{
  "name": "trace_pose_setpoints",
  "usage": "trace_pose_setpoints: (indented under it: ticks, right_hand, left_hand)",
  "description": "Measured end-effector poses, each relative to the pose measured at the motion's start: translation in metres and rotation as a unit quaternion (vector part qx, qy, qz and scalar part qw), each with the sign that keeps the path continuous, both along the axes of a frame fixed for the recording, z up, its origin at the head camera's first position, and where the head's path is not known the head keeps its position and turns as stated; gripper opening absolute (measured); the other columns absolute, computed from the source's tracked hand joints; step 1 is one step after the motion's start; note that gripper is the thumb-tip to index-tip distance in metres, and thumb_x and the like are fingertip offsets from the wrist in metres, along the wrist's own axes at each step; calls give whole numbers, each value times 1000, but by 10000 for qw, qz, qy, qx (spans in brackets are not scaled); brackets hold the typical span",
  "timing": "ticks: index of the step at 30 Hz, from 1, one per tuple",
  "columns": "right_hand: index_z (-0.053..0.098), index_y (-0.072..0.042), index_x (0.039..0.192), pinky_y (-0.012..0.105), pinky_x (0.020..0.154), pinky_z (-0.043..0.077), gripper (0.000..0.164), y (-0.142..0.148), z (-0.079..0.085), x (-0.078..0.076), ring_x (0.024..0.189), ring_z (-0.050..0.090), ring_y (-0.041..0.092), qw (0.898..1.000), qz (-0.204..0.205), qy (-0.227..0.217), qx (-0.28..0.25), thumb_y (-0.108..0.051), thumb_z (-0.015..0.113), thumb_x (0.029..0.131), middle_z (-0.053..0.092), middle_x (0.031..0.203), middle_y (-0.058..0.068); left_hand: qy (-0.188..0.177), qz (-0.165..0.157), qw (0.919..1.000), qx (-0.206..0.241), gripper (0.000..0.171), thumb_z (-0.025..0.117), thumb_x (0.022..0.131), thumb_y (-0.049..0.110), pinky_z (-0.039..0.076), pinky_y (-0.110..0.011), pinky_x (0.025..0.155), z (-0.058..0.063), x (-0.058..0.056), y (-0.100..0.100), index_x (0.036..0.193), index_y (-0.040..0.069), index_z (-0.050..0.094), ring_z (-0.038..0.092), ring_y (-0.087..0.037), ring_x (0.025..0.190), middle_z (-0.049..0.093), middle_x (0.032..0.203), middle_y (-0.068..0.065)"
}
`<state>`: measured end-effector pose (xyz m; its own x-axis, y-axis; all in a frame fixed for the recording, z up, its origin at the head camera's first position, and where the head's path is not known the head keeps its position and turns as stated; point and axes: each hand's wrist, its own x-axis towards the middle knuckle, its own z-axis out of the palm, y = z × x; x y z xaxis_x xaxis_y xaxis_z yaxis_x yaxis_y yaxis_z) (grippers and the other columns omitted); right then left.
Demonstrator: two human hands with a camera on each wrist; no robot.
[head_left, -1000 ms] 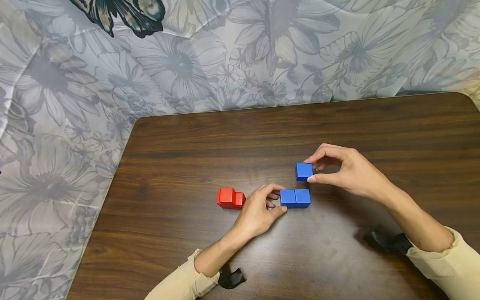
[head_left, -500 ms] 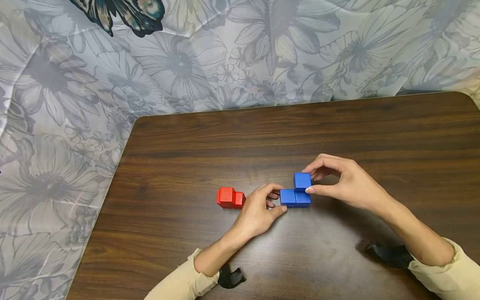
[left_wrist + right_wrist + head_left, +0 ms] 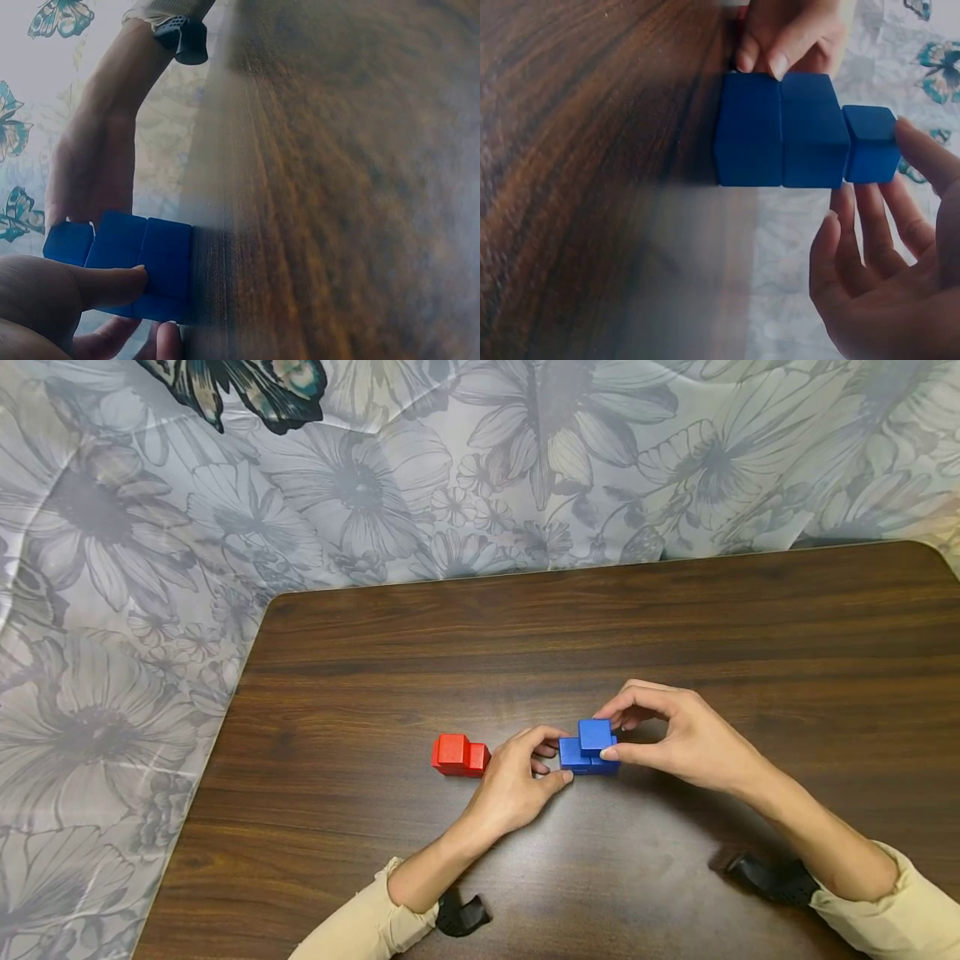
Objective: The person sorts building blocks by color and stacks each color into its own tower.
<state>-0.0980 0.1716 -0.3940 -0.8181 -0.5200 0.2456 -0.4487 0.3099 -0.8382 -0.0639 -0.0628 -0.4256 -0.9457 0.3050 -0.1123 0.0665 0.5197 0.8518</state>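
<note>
My right hand (image 3: 678, 739) pinches a blue cube (image 3: 595, 737) between thumb and fingers. This cube sits over the top of a blue block stack (image 3: 573, 758), near its middle, overlapping both upper blocks in the head view. Two layers of blue blocks show in the right wrist view, with the pinched cube (image 3: 871, 142) at the top of the stack (image 3: 810, 131). From the left side, my left hand (image 3: 517, 781) grips the stack, thumb on the near face and fingers on the far side. In the left wrist view its thumb lies across the blue blocks (image 3: 161, 262).
Left of my left hand stands a small group of red blocks (image 3: 453, 752), with one raised above the others. Everything rests on a dark wood table (image 3: 375, 668). A floral cloth (image 3: 360, 485) hangs behind its far edge.
My right hand has brought the blue cube toward me and slightly left, from behind the blue stack to over its top. The left hand has kept its grip; the red blocks are unmoved.
</note>
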Motion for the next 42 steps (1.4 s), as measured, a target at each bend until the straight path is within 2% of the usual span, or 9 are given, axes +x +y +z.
trace_pose_setpoints:
  ticks: [10,29,33,38,42]
  right_hand:
    - [70,-27,101,26,75,51,36,-4,-2,3,84,62,9,10000,4,-2,89,-12,89,74,66,97,-15]
    - [68,-26,104,25,75,52,38,-2,-5,4,85,62,8,9999,23,38,159,-12,88,75,66,100,-14]
    - [67,-24,107,24,76,52,40,-3,-5,4,87,63,8,9999,70,38,153,-13,88,75,66,101,-14]
    - [67,-17,113,24,80,52,42,-1,-3,3,91,63,9,9997,216,-11,80,-13,88,76,66,106,-13]
    - [65,-18,117,24,82,52,46,2,0,2,94,64,13,9994,299,-99,-117,-7,86,77,68,110,-5]
  left_hand:
    - [7,16,10000,-25,38,80,83,9,52,-21,75,1,0,1,118,16,68,62,-9,81,66,104,-2]
    - [7,-7,10000,5,41,80,82,8,52,-21,77,2,1,2,120,16,67,62,-9,84,65,106,-2]
    - [2,-33,10000,21,48,81,81,8,52,-20,79,3,2,2,124,16,64,61,-9,89,64,109,-1]
    - [57,-37,10000,42,56,82,80,8,51,-22,82,7,7,2,130,15,58,59,-11,100,61,116,0]
    - [173,-40,9998,50,61,83,80,9,51,-23,84,10,12,1,134,14,54,58,-14,105,58,125,0]
